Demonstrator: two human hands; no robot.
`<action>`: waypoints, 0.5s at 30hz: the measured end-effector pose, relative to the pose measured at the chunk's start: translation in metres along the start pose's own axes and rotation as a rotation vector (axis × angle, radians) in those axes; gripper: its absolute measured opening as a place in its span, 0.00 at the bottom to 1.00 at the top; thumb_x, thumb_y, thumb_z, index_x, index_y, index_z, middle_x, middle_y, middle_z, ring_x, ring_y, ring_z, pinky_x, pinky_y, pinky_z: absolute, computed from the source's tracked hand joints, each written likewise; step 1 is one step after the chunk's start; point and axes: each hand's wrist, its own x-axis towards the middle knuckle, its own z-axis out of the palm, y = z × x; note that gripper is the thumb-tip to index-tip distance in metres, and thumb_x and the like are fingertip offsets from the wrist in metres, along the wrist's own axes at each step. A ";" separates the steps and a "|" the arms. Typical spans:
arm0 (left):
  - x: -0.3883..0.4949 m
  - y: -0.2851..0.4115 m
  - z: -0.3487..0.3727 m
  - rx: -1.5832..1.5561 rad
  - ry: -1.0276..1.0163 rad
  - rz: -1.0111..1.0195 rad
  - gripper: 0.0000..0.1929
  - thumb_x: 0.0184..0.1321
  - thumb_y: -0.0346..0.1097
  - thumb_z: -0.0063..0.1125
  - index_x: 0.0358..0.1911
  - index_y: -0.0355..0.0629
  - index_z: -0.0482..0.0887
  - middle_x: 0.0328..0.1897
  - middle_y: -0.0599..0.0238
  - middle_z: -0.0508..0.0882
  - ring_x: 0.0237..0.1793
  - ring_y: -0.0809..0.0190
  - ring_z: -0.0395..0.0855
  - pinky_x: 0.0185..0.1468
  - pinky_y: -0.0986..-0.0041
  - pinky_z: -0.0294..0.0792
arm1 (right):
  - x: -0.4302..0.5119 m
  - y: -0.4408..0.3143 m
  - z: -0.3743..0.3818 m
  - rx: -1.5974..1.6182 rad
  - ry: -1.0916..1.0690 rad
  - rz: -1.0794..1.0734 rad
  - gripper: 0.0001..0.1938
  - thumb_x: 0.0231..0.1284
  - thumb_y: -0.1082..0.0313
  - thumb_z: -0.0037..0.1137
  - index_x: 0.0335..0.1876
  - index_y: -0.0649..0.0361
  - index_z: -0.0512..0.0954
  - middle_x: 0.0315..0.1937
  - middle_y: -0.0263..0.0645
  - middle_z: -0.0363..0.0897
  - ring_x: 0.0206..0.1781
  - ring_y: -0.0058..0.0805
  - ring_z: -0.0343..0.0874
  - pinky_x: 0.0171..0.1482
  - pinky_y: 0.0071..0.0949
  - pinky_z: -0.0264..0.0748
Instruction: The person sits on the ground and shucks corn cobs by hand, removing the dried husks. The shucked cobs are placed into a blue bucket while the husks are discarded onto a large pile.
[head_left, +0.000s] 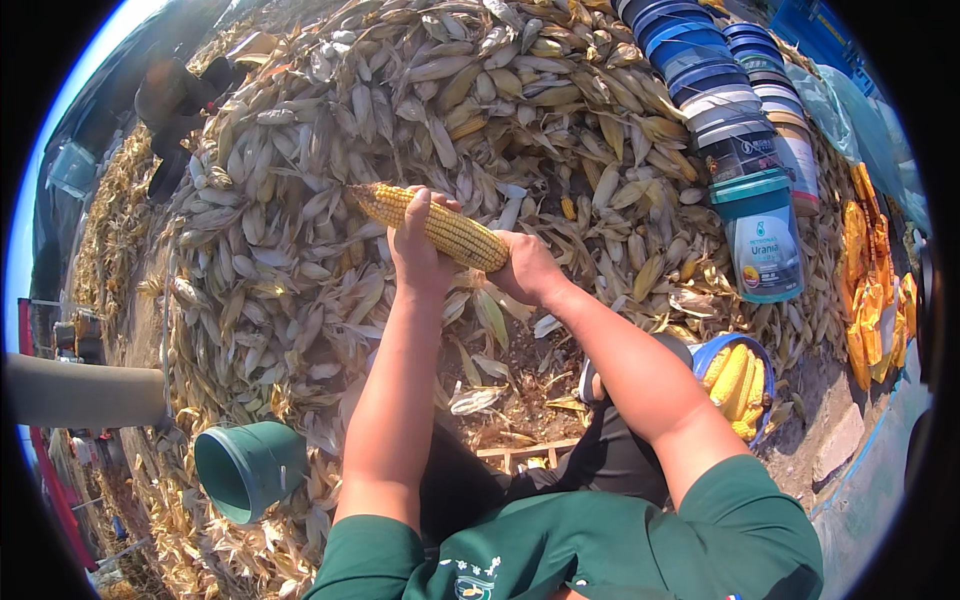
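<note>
A husked ear of yellow corn is held up in front of me, tilted, with its dark silky tip to the upper left. My left hand grips its middle, the thumb across the kernels. Around the thick lower-right end are the fingers of my right hand. Below both hands lie loose husks and a bare patch of soil. Beyond them spreads a large heap of corn ears in dry husks. By my right leg, a blue-rimmed bucket holds several husked yellow ears.
An empty green bucket lies on its side at the left. Stacked plastic pails lie at the upper right, near orange bags. Another person is at the upper left. A grey post-like object juts in from the left.
</note>
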 end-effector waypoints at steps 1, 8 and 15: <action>-0.004 -0.002 0.004 0.000 0.036 0.026 0.23 0.69 0.42 0.71 0.60 0.43 0.74 0.43 0.61 0.85 0.47 0.57 0.87 0.54 0.62 0.80 | 0.003 0.002 0.006 0.028 0.046 -0.015 0.15 0.61 0.55 0.67 0.49 0.52 0.84 0.43 0.50 0.90 0.50 0.57 0.88 0.51 0.51 0.84; -0.001 0.032 0.000 0.433 -0.068 -0.632 0.15 0.66 0.41 0.74 0.42 0.36 0.83 0.34 0.59 0.86 0.29 0.58 0.88 0.36 0.62 0.83 | -0.001 -0.015 -0.021 -0.762 -0.420 -0.394 0.15 0.63 0.65 0.58 0.55 0.47 0.85 0.35 0.48 0.89 0.43 0.54 0.90 0.48 0.48 0.86; -0.004 0.041 -0.045 -0.111 0.502 -0.157 0.20 0.67 0.46 0.74 0.42 0.33 0.83 0.37 0.58 0.88 0.34 0.58 0.88 0.41 0.61 0.81 | 0.017 -0.002 -0.071 -0.312 0.474 -0.120 0.06 0.67 0.70 0.62 0.39 0.61 0.76 0.25 0.38 0.80 0.27 0.28 0.79 0.35 0.32 0.76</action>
